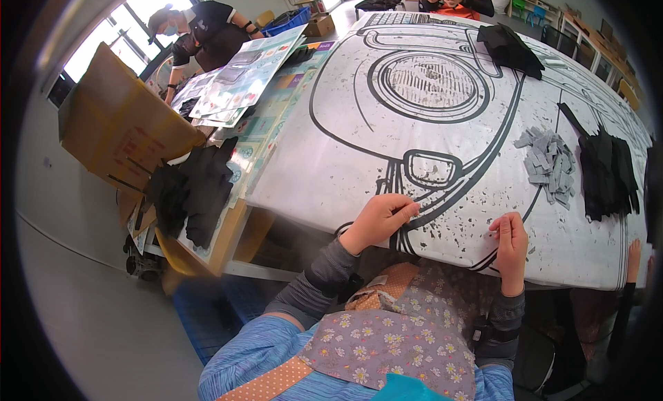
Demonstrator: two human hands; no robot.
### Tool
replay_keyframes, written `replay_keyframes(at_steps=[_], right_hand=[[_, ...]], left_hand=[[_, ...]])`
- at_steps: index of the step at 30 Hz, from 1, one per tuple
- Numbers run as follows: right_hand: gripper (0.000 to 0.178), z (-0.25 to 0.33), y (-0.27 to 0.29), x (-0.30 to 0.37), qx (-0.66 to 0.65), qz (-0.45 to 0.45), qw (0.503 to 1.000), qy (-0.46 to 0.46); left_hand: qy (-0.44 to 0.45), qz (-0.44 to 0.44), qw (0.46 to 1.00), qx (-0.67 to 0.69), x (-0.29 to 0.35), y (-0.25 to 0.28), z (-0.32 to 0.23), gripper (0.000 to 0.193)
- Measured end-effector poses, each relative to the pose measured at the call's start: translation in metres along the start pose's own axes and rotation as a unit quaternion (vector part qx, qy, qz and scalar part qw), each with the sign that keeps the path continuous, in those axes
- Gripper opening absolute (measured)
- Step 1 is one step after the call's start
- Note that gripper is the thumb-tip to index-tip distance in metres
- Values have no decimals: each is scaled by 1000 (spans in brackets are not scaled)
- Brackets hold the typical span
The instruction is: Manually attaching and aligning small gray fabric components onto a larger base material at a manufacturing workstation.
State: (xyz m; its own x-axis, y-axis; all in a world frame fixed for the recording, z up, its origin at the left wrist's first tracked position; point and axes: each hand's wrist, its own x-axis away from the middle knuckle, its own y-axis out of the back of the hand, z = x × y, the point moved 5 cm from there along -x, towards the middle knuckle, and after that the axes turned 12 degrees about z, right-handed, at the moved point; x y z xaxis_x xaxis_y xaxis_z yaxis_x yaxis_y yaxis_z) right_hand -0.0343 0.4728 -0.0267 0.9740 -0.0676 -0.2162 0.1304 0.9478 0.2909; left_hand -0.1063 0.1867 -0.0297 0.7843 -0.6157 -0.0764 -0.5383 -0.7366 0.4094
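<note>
Sleeved, the left forearm (316,283) slants up toward 1 o'clock, and from its bare wrist (351,243) the left hand (378,220) turns a little further, toward 2 o'clock, its fingers (406,212) curled with the tips close together. The right forearm (501,325), sleeved as well, rises almost straight toward 12 o'clock, and the right hand (512,250) lies between 3 and 4 o'clock from the left one, well apart from it, fingers bent and bunched toward 11 o'clock. Whether either set of fingertips is pinched fully closed is too small to tell.
</note>
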Motion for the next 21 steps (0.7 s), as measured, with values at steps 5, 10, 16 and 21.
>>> replay_keyframes(at_steps=[5, 10, 16, 21], right_hand=[[27, -8, 3, 0, 14, 17, 1000, -8], [27, -6, 3, 0, 64, 47, 997, 8], [31, -6, 4, 0, 92, 64, 993, 24], [34, -13, 6, -1, 26, 23, 999, 16]], left_hand=[[-2, 0, 1000, 0, 1, 1, -2, 27], [-11, -4, 1000, 1, 0, 0, -1, 26], [-4, 0, 1000, -1, 0, 0, -3, 26], [-17, -12, 1000, 8, 0, -1, -1, 29]])
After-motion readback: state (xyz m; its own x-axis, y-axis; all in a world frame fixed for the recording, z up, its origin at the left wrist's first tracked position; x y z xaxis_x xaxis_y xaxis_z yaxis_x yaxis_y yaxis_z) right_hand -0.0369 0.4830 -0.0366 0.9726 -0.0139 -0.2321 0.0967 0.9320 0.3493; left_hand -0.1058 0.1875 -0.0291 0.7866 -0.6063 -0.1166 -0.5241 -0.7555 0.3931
